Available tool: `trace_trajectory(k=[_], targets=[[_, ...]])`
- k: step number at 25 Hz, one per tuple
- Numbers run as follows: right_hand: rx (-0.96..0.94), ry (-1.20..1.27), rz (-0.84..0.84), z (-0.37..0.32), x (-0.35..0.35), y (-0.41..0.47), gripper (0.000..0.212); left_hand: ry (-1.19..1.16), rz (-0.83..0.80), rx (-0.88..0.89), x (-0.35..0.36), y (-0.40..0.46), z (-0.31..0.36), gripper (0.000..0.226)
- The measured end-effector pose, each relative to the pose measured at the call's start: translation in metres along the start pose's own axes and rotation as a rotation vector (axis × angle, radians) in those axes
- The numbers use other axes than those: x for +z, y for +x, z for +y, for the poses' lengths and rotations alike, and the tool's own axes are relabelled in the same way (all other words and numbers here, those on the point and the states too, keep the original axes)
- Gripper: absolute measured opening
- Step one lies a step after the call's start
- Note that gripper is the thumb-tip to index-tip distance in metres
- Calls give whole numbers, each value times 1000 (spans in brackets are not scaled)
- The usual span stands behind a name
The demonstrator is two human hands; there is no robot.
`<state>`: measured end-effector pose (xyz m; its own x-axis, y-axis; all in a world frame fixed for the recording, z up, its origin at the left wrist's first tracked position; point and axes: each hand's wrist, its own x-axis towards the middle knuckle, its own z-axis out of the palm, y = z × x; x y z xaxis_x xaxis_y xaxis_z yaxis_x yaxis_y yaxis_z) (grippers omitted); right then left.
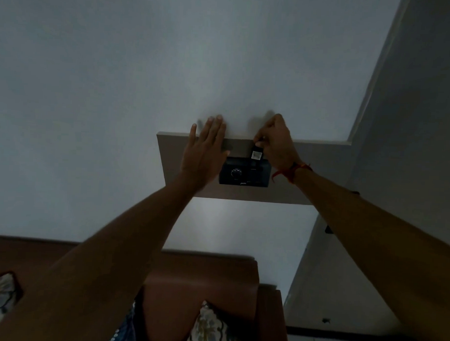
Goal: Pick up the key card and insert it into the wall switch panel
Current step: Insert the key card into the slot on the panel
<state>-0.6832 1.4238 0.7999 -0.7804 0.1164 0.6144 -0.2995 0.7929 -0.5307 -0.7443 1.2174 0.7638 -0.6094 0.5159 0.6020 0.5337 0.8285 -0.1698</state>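
Key card [256, 153] pinched in right hand [276, 144], lower end seemingly at black switch panel [244, 172] top. Left hand [205, 154] flat, fingers spread, on wall [119, 90].

Both forearms are bare, with no sleeves in view. The left hand [206, 149] wears nothing. The right hand [277, 144] has a ring [264, 137] on one finger, and red thread [291, 170] is tied round its wrist, loose ends hanging.
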Motion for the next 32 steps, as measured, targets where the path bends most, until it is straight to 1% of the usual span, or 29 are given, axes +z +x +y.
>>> trace_trajectory(k=[1,3,6,8,11,13,15,17,19,21,22,23,25,27,29,30,32], targets=[[-5,10,21,1,3,0,18,-5,10,0,1,0,1,77],[-54,-73,54,1,10,-1,24,-7,23,2,3,0,1,77],[-148,-304,-8,-1,20,0,15,-25,21,-6,7,-2,2,77],[-204,-395,-49,2,26,-4,17,-35,23,-5,11,-4,2,78],[-214,-409,-3,13,26,-11,13,-49,21,-6,15,-5,1,79],[-174,-406,25,15,27,-16,10,-48,16,-9,15,-5,0,79],[-157,-403,38,14,29,-17,13,-53,8,-18,16,-6,2,79],[-182,-391,38,15,29,-20,16,-55,4,-20,15,-7,4,79],[-205,-331,64,21,25,-26,25,-52,-4,-11,12,-8,3,78],[-120,-189,137,26,21,-35,46,-48,-9,-6,7,-8,3,77],[-54,-108,195,27,20,-39,54,-47,-12,-7,5,-8,3,77],[10,-36,258,28,20,-42,56,-46,-16,-8,3,-8,3,76],[112,58,335,27,22,-44,48,-53,-24,-8,0,-8,5,76],[173,84,341,25,24,-44,30,-58,-34,-12,-3,-8,6,75],[196,48,319,22,26,-42,9,-56,-45,-10,-6,-9,7,75],[200,13,289,18,26,-40,11,-54,-46,-9,-7,-10,8,75],[216,-110,185,8,26,-30,36,-55,-46,-6,-10,-9,6,74]])
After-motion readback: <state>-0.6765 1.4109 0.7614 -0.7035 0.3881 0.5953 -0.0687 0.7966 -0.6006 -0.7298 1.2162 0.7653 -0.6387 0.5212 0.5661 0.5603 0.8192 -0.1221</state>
